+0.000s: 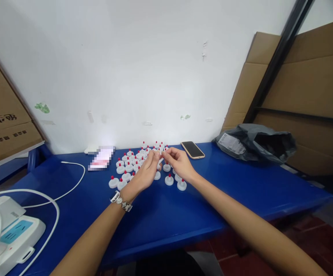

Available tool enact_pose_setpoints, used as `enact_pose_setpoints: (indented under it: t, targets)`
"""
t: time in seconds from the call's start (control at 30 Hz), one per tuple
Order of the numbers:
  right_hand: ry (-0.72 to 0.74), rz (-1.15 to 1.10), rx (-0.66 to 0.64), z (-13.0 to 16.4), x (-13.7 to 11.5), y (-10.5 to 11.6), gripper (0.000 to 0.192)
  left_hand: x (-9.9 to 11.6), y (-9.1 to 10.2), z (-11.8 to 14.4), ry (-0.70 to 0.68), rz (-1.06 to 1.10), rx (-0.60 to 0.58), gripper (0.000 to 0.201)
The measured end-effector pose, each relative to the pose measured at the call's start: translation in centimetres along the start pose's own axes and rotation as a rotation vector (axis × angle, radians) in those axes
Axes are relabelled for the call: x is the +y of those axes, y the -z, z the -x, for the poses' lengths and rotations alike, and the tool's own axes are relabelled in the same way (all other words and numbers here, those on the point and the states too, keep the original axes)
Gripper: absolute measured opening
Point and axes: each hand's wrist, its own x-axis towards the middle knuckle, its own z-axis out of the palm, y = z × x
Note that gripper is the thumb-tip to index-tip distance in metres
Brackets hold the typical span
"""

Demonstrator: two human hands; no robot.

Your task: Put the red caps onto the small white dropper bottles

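Note:
My left hand (147,169) is closed around a white cap (159,158), mostly hidden by the fingers. Right against it, my right hand (180,163) pinches at a small red tip on top of that cap. Both hands are raised over the middle of a cluster of white round caps with red tips. One such cap (129,167) stands upright among several to the left of my left hand. Under my right hand, another cap (169,180) stands upright beside a similar one (182,185).
A phone (193,150) lies behind my right hand on the blue table (166,226). A grey plastic bag (253,142) slumps at the right. To the left are a lit, blurred-out screen (101,158), a white cable (78,184) and a white power strip (18,234).

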Motion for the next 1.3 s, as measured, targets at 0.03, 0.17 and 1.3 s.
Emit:
enact_pose_setpoints:
  t: [0.03,0.17,1.3]
  targets:
    - [0.004,0.002,-0.005,0.2,0.0,0.0,0.041,0.2,0.0,0.2,0.005,0.018,0.019,0.049]
    - [0.025,-0.008,-0.009,1.0,-0.3,-0.3,0.04,1.5,-0.2,0.6,-0.025,0.058,0.075,0.036]
    - [0.182,1.069,-0.26,-3.5,1.6,1.3,0.027,-2.2,3.8,-0.5,-0.163,-0.456,-0.208,0.026]
